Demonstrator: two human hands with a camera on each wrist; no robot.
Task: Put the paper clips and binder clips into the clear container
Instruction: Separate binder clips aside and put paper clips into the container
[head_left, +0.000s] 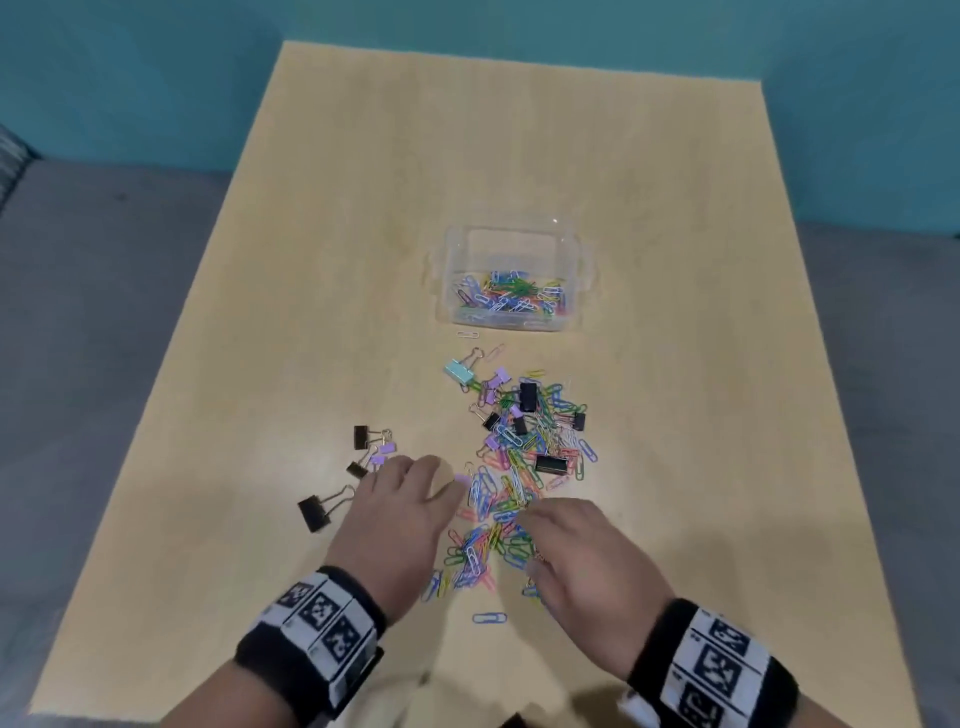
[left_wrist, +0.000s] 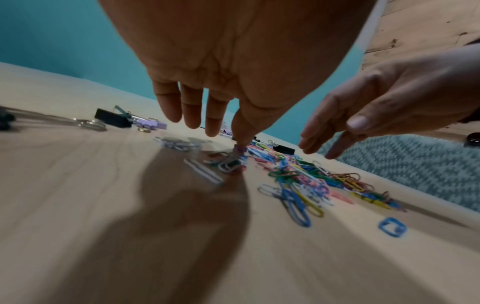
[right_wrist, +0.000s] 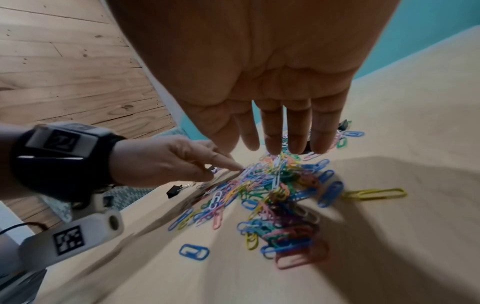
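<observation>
Gathering step: left hand (head_left: 395, 514) pinches a purple clip (left_wrist: 239, 148), right hand (head_left: 582, 556) hovers open over the pile (head_left: 519, 467) (next, both must carry to the container (head_left: 519, 227)).

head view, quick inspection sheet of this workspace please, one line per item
surface: light wood-grain table
job's things: clear container open, some paper clips inside; mixed pile of both clip kinds in front of it; more binder clips apart at left
clutter: nothing seen
grips: left hand pinches a purple binder clip at the pile's edge; right hand open, fingers straight over the pile
cables: thin dark cable by the left wrist's camera mount
surroundings: teal wall; grey floor
</observation>
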